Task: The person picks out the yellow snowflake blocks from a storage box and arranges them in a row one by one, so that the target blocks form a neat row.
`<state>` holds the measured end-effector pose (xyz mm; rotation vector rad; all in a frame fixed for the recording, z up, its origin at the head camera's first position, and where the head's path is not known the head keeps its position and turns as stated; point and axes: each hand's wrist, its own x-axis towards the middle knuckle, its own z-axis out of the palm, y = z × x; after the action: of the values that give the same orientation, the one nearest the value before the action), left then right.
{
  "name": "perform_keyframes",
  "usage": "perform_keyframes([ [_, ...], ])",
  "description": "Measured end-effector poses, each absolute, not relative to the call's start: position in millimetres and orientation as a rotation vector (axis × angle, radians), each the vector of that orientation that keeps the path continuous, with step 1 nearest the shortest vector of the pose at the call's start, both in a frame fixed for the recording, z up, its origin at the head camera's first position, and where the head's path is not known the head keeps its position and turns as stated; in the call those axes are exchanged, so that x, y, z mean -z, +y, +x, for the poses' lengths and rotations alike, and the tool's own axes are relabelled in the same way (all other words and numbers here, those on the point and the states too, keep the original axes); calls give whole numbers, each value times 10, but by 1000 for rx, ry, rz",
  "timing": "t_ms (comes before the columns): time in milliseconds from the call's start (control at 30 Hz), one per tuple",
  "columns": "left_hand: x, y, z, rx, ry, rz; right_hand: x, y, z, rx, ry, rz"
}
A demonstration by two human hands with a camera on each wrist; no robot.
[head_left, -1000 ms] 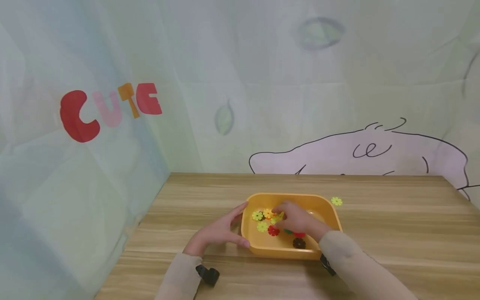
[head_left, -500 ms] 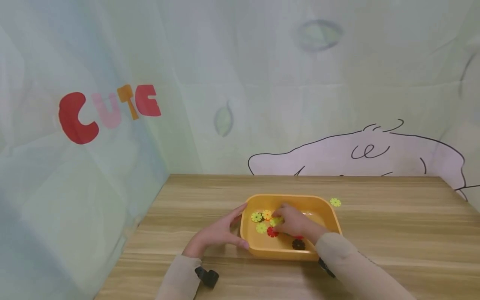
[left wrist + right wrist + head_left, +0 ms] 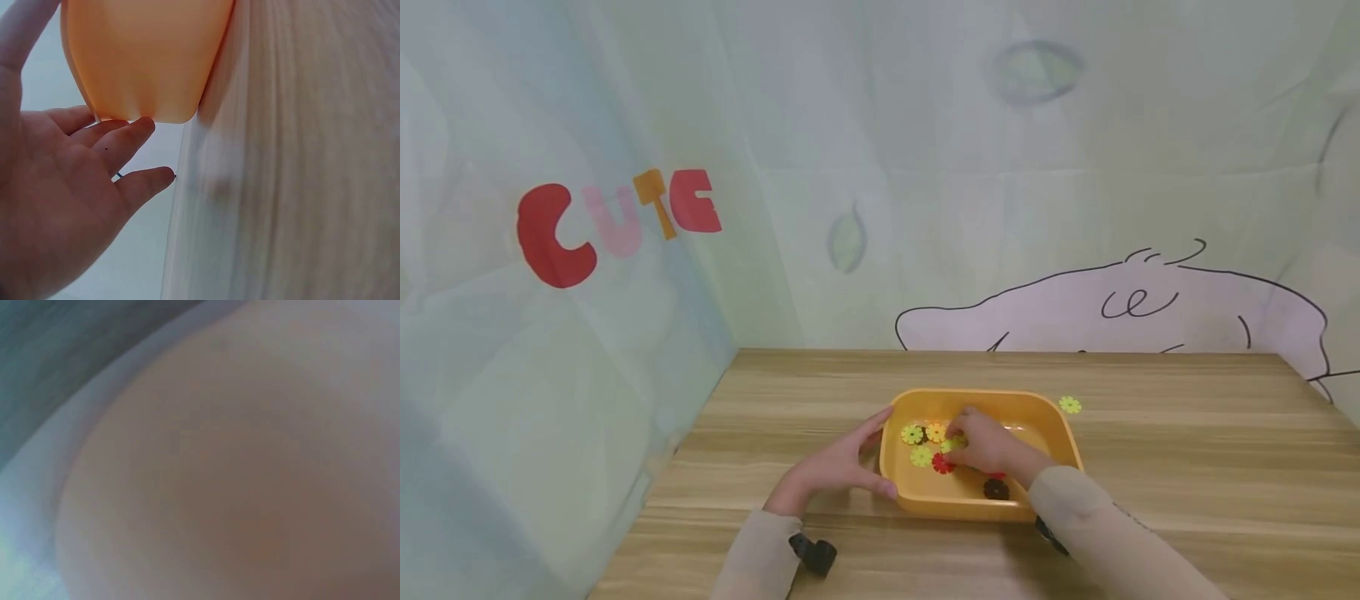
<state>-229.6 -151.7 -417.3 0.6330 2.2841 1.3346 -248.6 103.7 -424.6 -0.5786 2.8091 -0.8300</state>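
Note:
A yellow-orange plastic tray (image 3: 958, 507) sits on the table with several flower-shaped plastic discs inside. My left hand (image 3: 835, 467) holds its left end, thumb at the near corner and fingers toward the far corner. In the left wrist view, the fingertips of the left hand (image 3: 81, 162) touch the tray wall (image 3: 150, 62). My right hand (image 3: 992, 446) reaches inside, fingers curled at a yellow-green disc (image 3: 950, 447), which they partly cover and appear to pinch. Close by lie a red disc (image 3: 943, 463), an orange-yellow disc (image 3: 936, 432) and other yellow-green ones. The right wrist view is a skin-toned blur.
A dark brown disc (image 3: 996, 489) lies near the tray's front wall. One loose yellow-green disc (image 3: 1070, 405) is on the wooden table (image 3: 760, 383) behind the tray's right corner. Printed cloth (image 3: 790, 208) hangs along the back and left of the table.
My right hand's fingers have lowered slightly onto the discs and cover the green piece seen earlier. The left hand keeps its place at the tray. The head view has shifted slightly.

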Motion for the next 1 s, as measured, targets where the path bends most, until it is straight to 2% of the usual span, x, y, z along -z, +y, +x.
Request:
perform_keyframes([
  [700, 4184, -1515, -2307, -1341, 2290, 635, 4169, 1038, -2492, 860, 2770, -505],
  [1000, 4191, -1518, -2307, -1331, 2292, 636, 4044, 1145, -2517, 1031, 2741, -603],
])
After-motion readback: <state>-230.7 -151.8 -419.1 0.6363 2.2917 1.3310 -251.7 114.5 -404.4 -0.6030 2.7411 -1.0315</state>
